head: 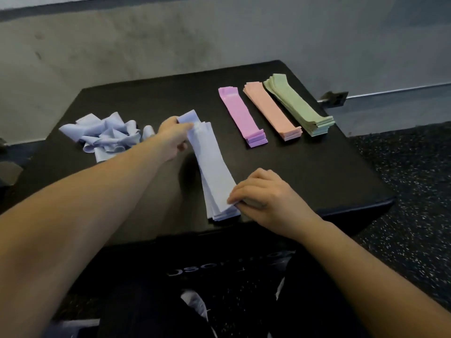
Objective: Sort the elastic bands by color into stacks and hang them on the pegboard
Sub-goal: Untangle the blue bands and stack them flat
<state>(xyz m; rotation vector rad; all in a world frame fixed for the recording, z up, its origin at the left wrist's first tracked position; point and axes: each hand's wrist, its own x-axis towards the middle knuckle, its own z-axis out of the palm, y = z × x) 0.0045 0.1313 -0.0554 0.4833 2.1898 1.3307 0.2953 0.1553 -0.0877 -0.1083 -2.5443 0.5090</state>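
Nearest me on the black table, my right hand pinches the near end of the blue stack, while my left hand grips its far end, where one blue band folds over the top. These bands look thin, light and limp, likely to slide apart, so I judge holding both ends best. Farther left lies the loose blue pile; beyond, to the right, sit the purple stack, pink stack and green stack, close together.

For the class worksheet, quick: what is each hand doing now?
Left hand: grips the far end of the blue stack.
Right hand: pinches its near end.
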